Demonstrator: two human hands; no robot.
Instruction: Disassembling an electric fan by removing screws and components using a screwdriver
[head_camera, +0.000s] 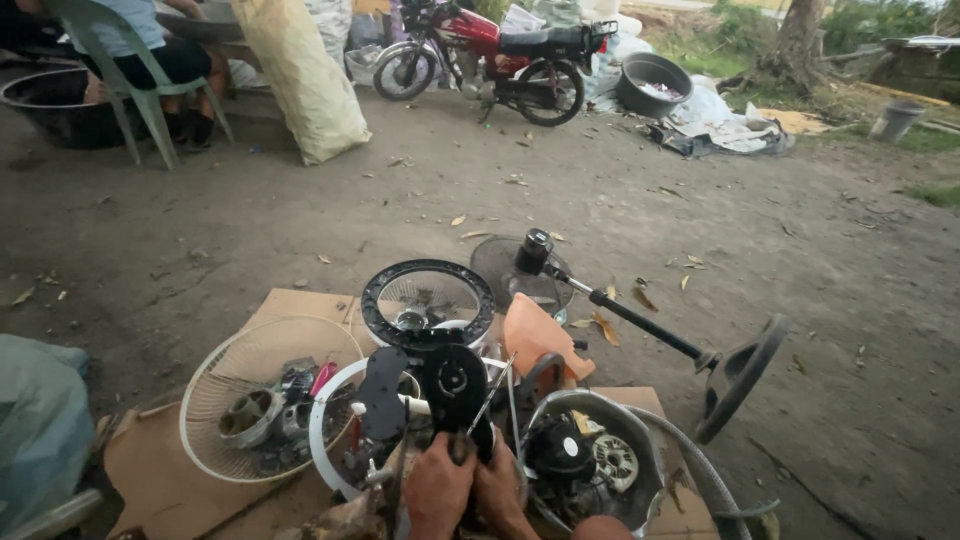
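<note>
Black motor housing (455, 385), a rounded casing with a circular hub on its face, stood upright at the bottom centre of the head view, directly above and just in front of both hands, its long axis running nearly vertical, from the hands up toward the black ring guard (428, 303). The left hand (437, 492) was clenched around the lower stem of the housing, knuckles toward the camera; the right hand (498, 492) lay touching it on the right side and was also closed on the same stem, though its fingertips were hidden, so the exact grip could not be told. The two hands were equally near the housing, pressed side by side beneath it. A thin metal rod (490, 395) slanted up and to the right from between the hands, beside the housing. To the left of the housing lay a flat black plate (383, 392) and, further left, a pale wire fan guard (265, 395) holding loose motor parts. To the right sat a grey casing (600, 455) with a black motor inside, and an orange plastic piece (540, 340) behind it. All rested on flattened cardboard (160, 470) spread over the dirt ground (300, 210). A black fan stand (660, 335) lay on its side well apart to the right, its pole pointing away from the hands.
</note>
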